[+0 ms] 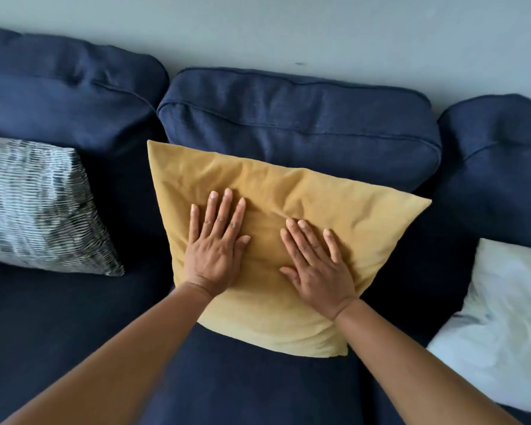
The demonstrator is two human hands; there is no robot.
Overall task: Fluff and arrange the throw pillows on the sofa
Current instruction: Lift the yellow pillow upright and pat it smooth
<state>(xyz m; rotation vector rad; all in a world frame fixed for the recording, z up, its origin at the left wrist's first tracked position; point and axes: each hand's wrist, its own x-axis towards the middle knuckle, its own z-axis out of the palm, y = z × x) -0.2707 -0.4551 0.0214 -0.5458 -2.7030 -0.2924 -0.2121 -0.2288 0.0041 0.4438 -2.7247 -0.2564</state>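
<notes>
A mustard yellow pillow (334,210) leans against the middle back cushion of the navy sofa (298,124). My left hand (216,243) lies flat on the pillow's left half, fingers spread. My right hand (318,266) lies flat on its centre-right, fingers apart and pointing up-left. Both palms press the fabric and neither grips it. A black-and-white striped pillow (40,207) rests at the left against the left back cushion. A white pillow (503,320) sits at the right edge, partly cut off by the frame.
A pale grey wall (288,32) runs behind the sofa. Dark blue seat cushions (74,317) extend below and between the pillows. The right back cushion (500,167) stands behind the white pillow.
</notes>
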